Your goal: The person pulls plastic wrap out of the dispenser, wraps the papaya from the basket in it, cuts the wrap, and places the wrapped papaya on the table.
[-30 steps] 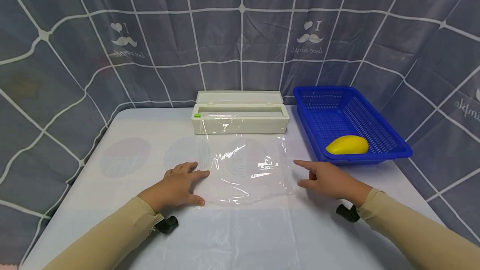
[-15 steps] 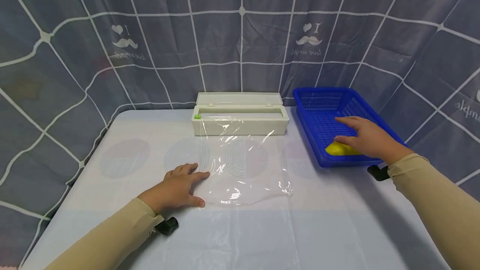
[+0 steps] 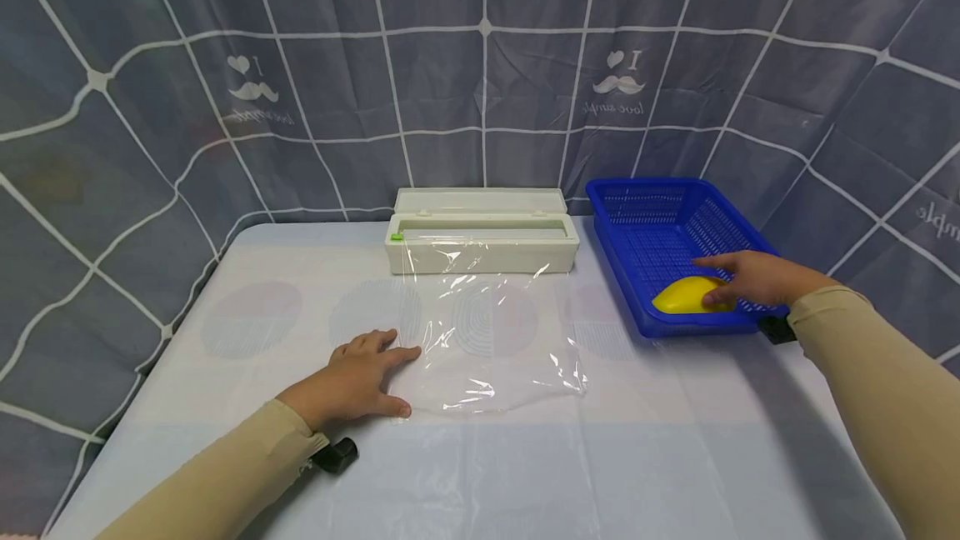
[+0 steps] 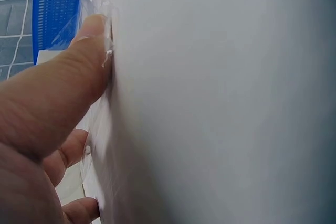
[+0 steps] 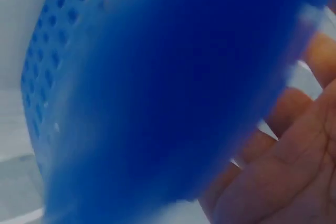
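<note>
My left hand lies on the table with spread fingers, touching the left edge of a sheet of clear cling film. In the left wrist view, the thumb overlaps the crinkled film edge. The film runs from a white cling film dispenser with its lid up. My right hand reaches into a blue basket, over a yellow mango. Its thumb overlaps the mango's near side, and the forefinger extends straight behind it. The basket wall blocks most of the right wrist view, hiding the mango there.
A pale printed cloth covers the table. Behind and at both sides hangs a grey curtain with white grid lines. A small green slider sits at the dispenser's left end.
My right hand has moved from beside the film's right edge, to the right and into the basket, then down onto the mango. My left hand has stayed on the film's edge.
</note>
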